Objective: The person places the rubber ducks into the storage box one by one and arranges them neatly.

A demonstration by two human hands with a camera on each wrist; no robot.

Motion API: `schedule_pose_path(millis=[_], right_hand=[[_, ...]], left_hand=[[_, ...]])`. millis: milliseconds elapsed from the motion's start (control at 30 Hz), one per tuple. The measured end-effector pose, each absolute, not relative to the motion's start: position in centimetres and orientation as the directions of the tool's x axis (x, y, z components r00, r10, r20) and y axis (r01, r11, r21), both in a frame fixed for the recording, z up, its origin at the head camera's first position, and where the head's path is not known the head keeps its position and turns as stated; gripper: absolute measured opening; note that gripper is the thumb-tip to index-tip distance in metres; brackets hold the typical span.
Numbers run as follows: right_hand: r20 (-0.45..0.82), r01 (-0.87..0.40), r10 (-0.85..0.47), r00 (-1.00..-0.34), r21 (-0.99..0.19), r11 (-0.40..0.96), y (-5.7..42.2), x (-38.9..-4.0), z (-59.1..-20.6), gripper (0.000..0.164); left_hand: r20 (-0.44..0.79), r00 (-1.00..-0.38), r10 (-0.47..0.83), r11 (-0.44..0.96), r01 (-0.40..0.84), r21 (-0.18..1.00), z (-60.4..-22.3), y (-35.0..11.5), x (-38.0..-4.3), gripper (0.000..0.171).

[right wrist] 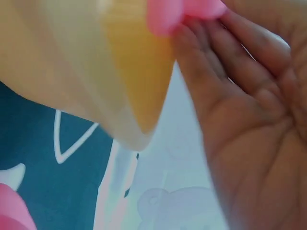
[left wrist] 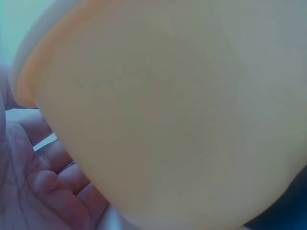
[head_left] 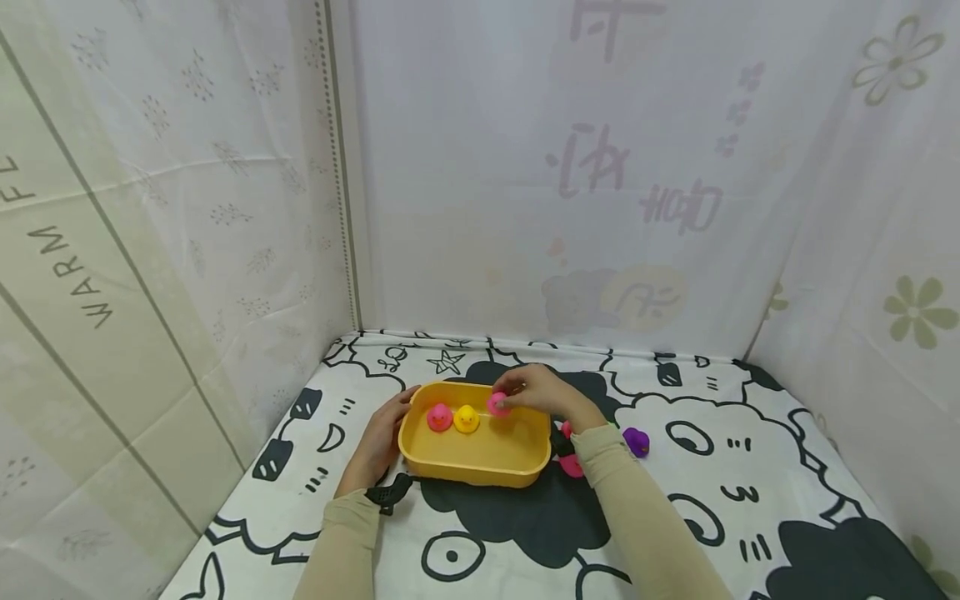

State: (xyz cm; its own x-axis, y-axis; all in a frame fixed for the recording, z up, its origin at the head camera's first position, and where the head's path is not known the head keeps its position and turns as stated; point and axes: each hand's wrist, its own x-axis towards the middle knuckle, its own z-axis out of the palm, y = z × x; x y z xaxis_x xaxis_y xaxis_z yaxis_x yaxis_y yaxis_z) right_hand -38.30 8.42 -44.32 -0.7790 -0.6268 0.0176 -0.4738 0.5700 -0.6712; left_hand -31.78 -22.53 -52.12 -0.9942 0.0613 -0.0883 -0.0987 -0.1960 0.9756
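The patterned sheet (head_left: 225, 333) at nine o'clock in the head view bears dark capitals, turned on their side and climbing leftward: "WARM" (head_left: 69, 275), then, toward ten o'clock, "FL" (head_left: 15, 183) — the outer edge of the view cuts the line there.

The pale back sheet (head_left: 465, 167) carries faint writing. Large strokes (head_left: 613, 21) at one o'clock and more characters (head_left: 588, 162) between one and two are too faint to read; at two o'clock a slanted word (head_left: 682, 207) seems to begin with "H" — its other letters are unclear. A faint mark (head_left: 643, 300) at three o'clock is likewise illegible.
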Motion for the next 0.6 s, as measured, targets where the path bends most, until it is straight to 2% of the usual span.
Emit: schedule_pose_path(millis=[267, 600], right_hand=[[-0.03, -0.53, -0.709, -0.705, -0.642, 0.554, 7.6, -38.7, -44.1, 0.03], [-0.089, -0.534, -0.721, -0.687, -0.611, 0.585, 6.4, -38.9, -44.7, 0.023]], left_hand=[[-0.086, -0.995, 0.045, -0.193, -0.093, 0.977, -52.0, -22.6, -31.4, 0.046], [-0.091, -0.995, 0.052, -0.212, -0.1, 0.972, -51.9, -22.5, -31.7, 0.046]])
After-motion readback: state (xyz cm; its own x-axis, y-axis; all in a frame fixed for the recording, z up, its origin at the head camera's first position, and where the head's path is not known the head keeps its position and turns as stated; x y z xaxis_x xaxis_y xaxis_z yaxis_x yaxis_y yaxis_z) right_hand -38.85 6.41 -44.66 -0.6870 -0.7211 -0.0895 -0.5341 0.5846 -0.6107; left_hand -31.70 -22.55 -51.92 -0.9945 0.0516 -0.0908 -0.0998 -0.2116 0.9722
